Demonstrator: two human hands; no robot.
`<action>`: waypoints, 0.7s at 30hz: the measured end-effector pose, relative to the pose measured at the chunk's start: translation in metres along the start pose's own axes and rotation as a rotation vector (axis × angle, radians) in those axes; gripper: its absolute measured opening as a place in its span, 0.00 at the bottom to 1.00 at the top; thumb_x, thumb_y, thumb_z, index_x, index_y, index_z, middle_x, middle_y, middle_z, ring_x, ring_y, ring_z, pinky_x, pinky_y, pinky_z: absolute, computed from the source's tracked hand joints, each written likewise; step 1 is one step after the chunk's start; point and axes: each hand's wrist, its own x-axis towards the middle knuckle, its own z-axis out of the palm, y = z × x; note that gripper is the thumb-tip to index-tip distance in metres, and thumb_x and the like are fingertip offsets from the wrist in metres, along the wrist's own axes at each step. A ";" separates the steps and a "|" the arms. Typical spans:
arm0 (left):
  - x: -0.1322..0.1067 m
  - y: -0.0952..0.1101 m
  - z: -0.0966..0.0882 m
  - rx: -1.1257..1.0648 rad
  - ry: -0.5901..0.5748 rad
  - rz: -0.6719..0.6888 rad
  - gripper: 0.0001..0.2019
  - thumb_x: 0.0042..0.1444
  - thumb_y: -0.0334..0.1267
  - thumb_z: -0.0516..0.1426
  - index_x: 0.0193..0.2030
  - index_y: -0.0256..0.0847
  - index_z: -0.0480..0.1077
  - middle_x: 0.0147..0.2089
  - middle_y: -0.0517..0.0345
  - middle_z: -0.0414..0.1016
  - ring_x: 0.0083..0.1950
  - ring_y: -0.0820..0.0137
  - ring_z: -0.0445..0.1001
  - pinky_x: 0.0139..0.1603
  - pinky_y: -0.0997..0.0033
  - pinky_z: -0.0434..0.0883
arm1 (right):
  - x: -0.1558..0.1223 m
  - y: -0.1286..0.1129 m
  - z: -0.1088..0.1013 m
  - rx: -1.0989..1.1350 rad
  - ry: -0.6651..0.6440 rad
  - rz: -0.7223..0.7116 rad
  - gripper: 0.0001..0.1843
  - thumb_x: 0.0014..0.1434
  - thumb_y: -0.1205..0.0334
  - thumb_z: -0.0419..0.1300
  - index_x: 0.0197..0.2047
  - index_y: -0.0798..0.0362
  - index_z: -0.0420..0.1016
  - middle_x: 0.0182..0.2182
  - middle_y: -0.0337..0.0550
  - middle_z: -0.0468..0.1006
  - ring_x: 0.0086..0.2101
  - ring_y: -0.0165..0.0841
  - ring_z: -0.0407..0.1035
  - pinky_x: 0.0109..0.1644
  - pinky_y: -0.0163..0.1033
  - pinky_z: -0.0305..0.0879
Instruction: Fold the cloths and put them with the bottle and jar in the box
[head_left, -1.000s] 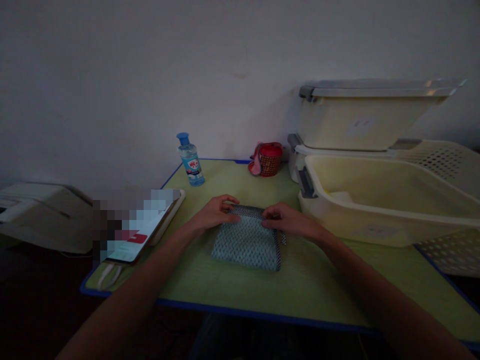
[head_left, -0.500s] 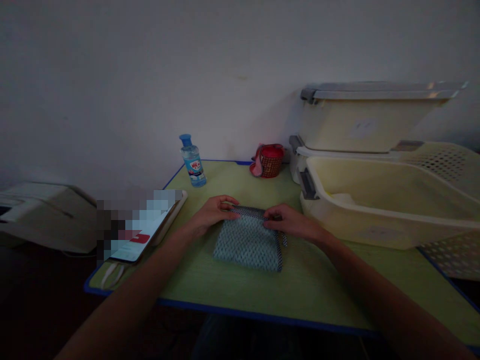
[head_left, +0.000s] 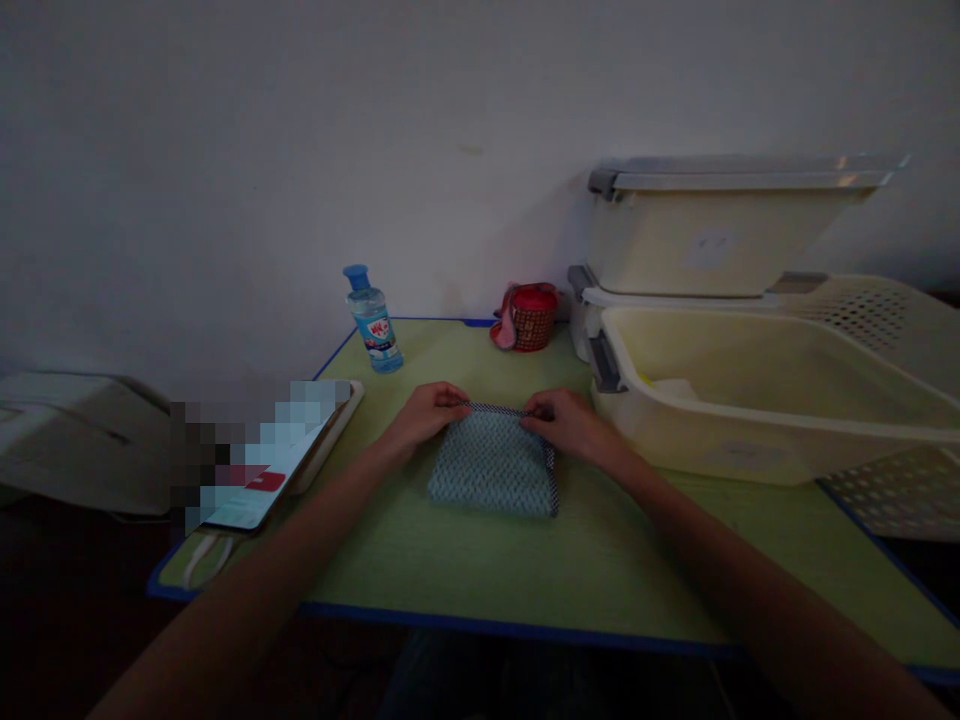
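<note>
A folded light-blue textured cloth (head_left: 491, 462) with a black-and-white checked border lies on the green table (head_left: 465, 575) in front of me. My left hand (head_left: 431, 410) pinches its far left corner between thumb and fingers. At the far right corner, my right hand (head_left: 562, 420) is closed on the same edge. The checked border runs along the far edge between the two hands and down the right side. The fingertips partly cover both far corners.
A blue-capped bottle (head_left: 375, 325) and a red woven basket (head_left: 532, 318) stand at the back. On the left a tablet-like screen (head_left: 262, 490) leans on a stand. An open cream bin (head_left: 705, 440) and a lidded box (head_left: 675, 235) are at the right.
Both hands have drawn closer to the cloth's far corners. Its checked far band now looks narrower, and the loop at the right no longer shows. The view has shifted slightly.
</note>
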 end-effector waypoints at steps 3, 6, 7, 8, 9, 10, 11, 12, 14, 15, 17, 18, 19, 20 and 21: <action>0.008 0.004 -0.002 0.038 -0.070 -0.137 0.05 0.41 0.33 0.59 0.28 0.35 0.69 0.21 0.65 0.67 0.20 0.79 0.62 0.21 0.79 0.56 | 0.005 0.003 0.002 -0.033 0.017 0.033 0.04 0.51 0.69 0.58 0.26 0.57 0.72 0.23 0.42 0.74 0.25 0.29 0.66 0.28 0.33 0.59; 0.016 0.006 -0.004 0.072 -0.126 -0.172 0.05 0.40 0.33 0.60 0.27 0.35 0.70 0.20 0.65 0.67 0.20 0.79 0.61 0.20 0.79 0.56 | 0.009 0.003 0.003 -0.078 0.032 0.052 0.04 0.51 0.69 0.58 0.26 0.57 0.72 0.24 0.43 0.74 0.26 0.30 0.67 0.28 0.33 0.59; 0.018 0.006 -0.004 0.072 -0.128 -0.165 0.05 0.39 0.33 0.60 0.27 0.35 0.70 0.21 0.65 0.67 0.20 0.79 0.62 0.20 0.79 0.56 | 0.009 0.003 0.003 -0.091 0.038 0.050 0.04 0.51 0.69 0.58 0.26 0.57 0.72 0.24 0.43 0.74 0.26 0.30 0.67 0.28 0.33 0.59; 0.019 0.006 -0.004 0.068 -0.123 -0.151 0.05 0.39 0.32 0.60 0.26 0.35 0.70 0.21 0.65 0.68 0.20 0.79 0.62 0.20 0.79 0.57 | 0.009 0.002 0.003 -0.103 0.043 0.045 0.04 0.52 0.69 0.58 0.26 0.57 0.72 0.24 0.43 0.74 0.26 0.30 0.67 0.28 0.33 0.58; 0.020 0.004 -0.004 0.062 -0.113 -0.131 0.04 0.39 0.31 0.60 0.25 0.35 0.70 0.21 0.64 0.68 0.21 0.78 0.63 0.20 0.79 0.57 | 0.008 0.001 0.004 -0.110 0.047 0.036 0.04 0.52 0.69 0.58 0.26 0.57 0.72 0.25 0.43 0.74 0.26 0.30 0.67 0.28 0.33 0.58; 0.020 0.003 -0.004 0.058 -0.102 -0.108 0.04 0.39 0.31 0.59 0.25 0.35 0.70 0.21 0.64 0.68 0.21 0.78 0.64 0.21 0.79 0.57 | 0.006 0.000 0.004 -0.117 0.050 0.026 0.04 0.52 0.69 0.58 0.26 0.57 0.72 0.25 0.44 0.75 0.26 0.30 0.67 0.29 0.33 0.58; 0.019 0.001 -0.003 0.060 -0.091 -0.088 0.03 0.39 0.31 0.59 0.24 0.35 0.70 0.21 0.63 0.69 0.21 0.78 0.64 0.21 0.79 0.57 | 0.005 -0.002 0.004 -0.125 0.051 0.019 0.04 0.52 0.68 0.58 0.26 0.57 0.72 0.25 0.44 0.75 0.26 0.30 0.67 0.29 0.33 0.58; 0.019 -0.001 -0.003 0.066 -0.085 -0.071 0.02 0.39 0.31 0.59 0.24 0.35 0.70 0.20 0.63 0.69 0.21 0.77 0.64 0.21 0.79 0.57 | 0.003 -0.003 0.004 -0.135 0.053 0.012 0.04 0.52 0.68 0.58 0.27 0.57 0.72 0.25 0.44 0.75 0.26 0.30 0.67 0.29 0.33 0.58; 0.017 -0.004 -0.003 0.092 -0.079 -0.050 0.02 0.41 0.32 0.58 0.24 0.36 0.71 0.19 0.63 0.69 0.20 0.78 0.62 0.20 0.78 0.56 | 0.000 -0.005 0.004 -0.154 0.054 -0.009 0.05 0.53 0.68 0.57 0.27 0.56 0.73 0.25 0.43 0.75 0.26 0.30 0.67 0.29 0.33 0.58; 0.017 -0.006 -0.003 0.111 -0.076 -0.039 0.03 0.42 0.33 0.58 0.24 0.36 0.72 0.19 0.63 0.68 0.19 0.77 0.62 0.19 0.78 0.56 | -0.001 -0.005 0.003 -0.161 0.055 -0.020 0.06 0.54 0.69 0.56 0.27 0.56 0.73 0.25 0.44 0.75 0.26 0.30 0.67 0.29 0.33 0.58; 0.017 -0.008 -0.003 0.150 -0.058 0.001 0.04 0.42 0.34 0.58 0.23 0.36 0.73 0.19 0.62 0.70 0.20 0.76 0.63 0.21 0.77 0.58 | -0.002 -0.004 0.003 -0.162 0.051 -0.041 0.09 0.55 0.69 0.54 0.27 0.57 0.74 0.25 0.44 0.76 0.26 0.30 0.67 0.30 0.34 0.58; 0.017 -0.009 -0.003 0.172 -0.042 0.023 0.04 0.42 0.34 0.58 0.23 0.37 0.73 0.20 0.61 0.71 0.22 0.75 0.65 0.22 0.77 0.59 | -0.002 -0.004 0.003 -0.159 0.045 -0.045 0.11 0.56 0.68 0.53 0.26 0.57 0.74 0.24 0.43 0.76 0.26 0.30 0.67 0.30 0.34 0.58; 0.017 -0.009 -0.003 0.194 -0.024 0.045 0.04 0.42 0.34 0.58 0.23 0.37 0.74 0.21 0.61 0.73 0.24 0.74 0.67 0.25 0.76 0.61 | -0.002 -0.003 0.002 -0.157 0.035 -0.043 0.12 0.56 0.68 0.52 0.24 0.57 0.74 0.23 0.43 0.75 0.25 0.30 0.67 0.30 0.34 0.57; 0.017 -0.009 -0.003 0.214 -0.006 0.062 0.03 0.41 0.34 0.59 0.23 0.38 0.74 0.23 0.60 0.74 0.26 0.73 0.68 0.27 0.76 0.63 | -0.002 -0.002 0.002 -0.153 0.023 -0.040 0.14 0.56 0.68 0.52 0.23 0.57 0.74 0.22 0.42 0.75 0.24 0.30 0.66 0.29 0.34 0.57; 0.017 -0.010 -0.004 0.233 0.007 0.072 0.03 0.41 0.34 0.59 0.23 0.38 0.75 0.24 0.60 0.75 0.27 0.72 0.69 0.29 0.75 0.64 | -0.002 -0.002 0.002 -0.148 0.011 -0.034 0.14 0.56 0.67 0.52 0.22 0.57 0.74 0.21 0.42 0.75 0.24 0.30 0.66 0.28 0.34 0.56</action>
